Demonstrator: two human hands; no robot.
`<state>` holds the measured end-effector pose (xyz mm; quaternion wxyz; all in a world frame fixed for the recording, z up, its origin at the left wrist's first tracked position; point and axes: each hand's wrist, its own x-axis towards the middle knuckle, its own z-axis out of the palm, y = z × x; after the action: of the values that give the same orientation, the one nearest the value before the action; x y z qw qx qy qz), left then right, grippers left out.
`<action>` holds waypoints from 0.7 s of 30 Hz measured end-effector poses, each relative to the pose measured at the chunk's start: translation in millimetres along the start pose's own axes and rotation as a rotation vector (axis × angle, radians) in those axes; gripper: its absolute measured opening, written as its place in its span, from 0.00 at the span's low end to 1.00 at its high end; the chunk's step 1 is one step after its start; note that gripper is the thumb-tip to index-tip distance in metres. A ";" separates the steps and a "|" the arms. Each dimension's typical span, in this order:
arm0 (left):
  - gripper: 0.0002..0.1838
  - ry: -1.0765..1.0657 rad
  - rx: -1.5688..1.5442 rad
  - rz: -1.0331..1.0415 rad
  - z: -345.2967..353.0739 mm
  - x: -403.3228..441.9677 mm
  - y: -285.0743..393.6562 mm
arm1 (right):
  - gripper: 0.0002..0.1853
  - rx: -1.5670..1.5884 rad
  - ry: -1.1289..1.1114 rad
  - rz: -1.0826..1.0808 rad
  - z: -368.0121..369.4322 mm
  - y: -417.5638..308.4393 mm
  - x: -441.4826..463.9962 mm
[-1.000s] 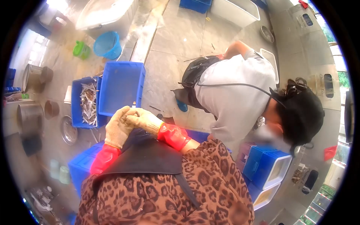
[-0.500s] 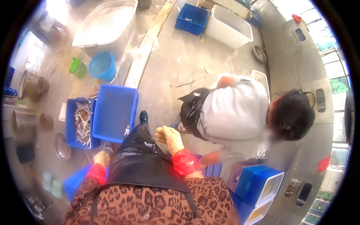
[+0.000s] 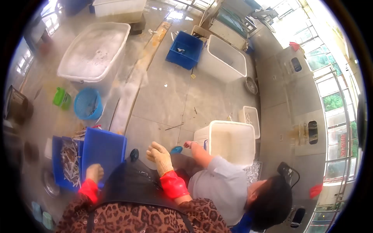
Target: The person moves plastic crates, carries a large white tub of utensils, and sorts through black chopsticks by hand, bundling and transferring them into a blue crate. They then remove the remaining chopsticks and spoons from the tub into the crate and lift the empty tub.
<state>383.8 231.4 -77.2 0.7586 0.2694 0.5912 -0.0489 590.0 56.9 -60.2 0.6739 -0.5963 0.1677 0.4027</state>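
Observation:
My left hand [image 3: 94, 173], in a pale glove with a red cuff, is curled closed in front of a blue bin [image 3: 104, 149]; I cannot tell whether it touches the bin. My right hand [image 3: 159, 156], gloved and cuffed the same way, is held above my dark apron [image 3: 130, 180] with its fingers bent together. Nothing shows in either hand. Left of the blue bin is another blue crate [image 3: 58, 163] holding long pale strips [image 3: 70, 157]. Close on my right, a person in a grey shirt [image 3: 221, 184] bends over, one arm reaching toward a white tub [image 3: 232, 141].
A large white tub [image 3: 95, 52] of whitish contents stands far left, with a light-blue basket [image 3: 88, 104] and green container [image 3: 62, 98] nearby. Ahead are a blue crate [image 3: 184, 50] and a long white tub [image 3: 221, 58]. Metal panels [image 3: 289, 105] line the right side.
My view has shifted, so the floor objects sit lower and further left. The co-worker has moved back toward me, revealing the white tub. Both my hands remain closed.

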 end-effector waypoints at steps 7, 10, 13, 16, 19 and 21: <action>0.04 0.105 0.133 0.245 118.6 -23.4 103.0 | 0.18 0.127 0.064 -0.011 12.4 -63.6 22.1; 0.03 0.031 0.189 0.216 121.0 11.5 100.5 | 0.16 0.097 0.087 0.083 9.7 -70.8 36.5; 0.07 0.119 0.310 0.187 126.5 24.7 100.4 | 0.13 0.075 0.064 0.020 22.3 -78.2 46.2; 0.07 0.138 0.353 0.131 124.4 21.0 97.6 | 0.13 0.023 0.021 -0.026 32.9 -90.8 53.6; 0.03 0.152 0.351 0.089 118.9 16.3 97.5 | 0.13 -0.037 -0.038 -0.055 45.1 -103.9 62.9; 0.06 0.183 0.322 0.100 110.6 10.0 99.2 | 0.13 -0.031 -0.097 -0.054 50.3 -104.7 73.7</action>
<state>522.0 266.6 -34.3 0.6502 0.4197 0.6282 -0.0802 700.6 133.1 -30.6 0.6825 -0.5907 0.1127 0.4154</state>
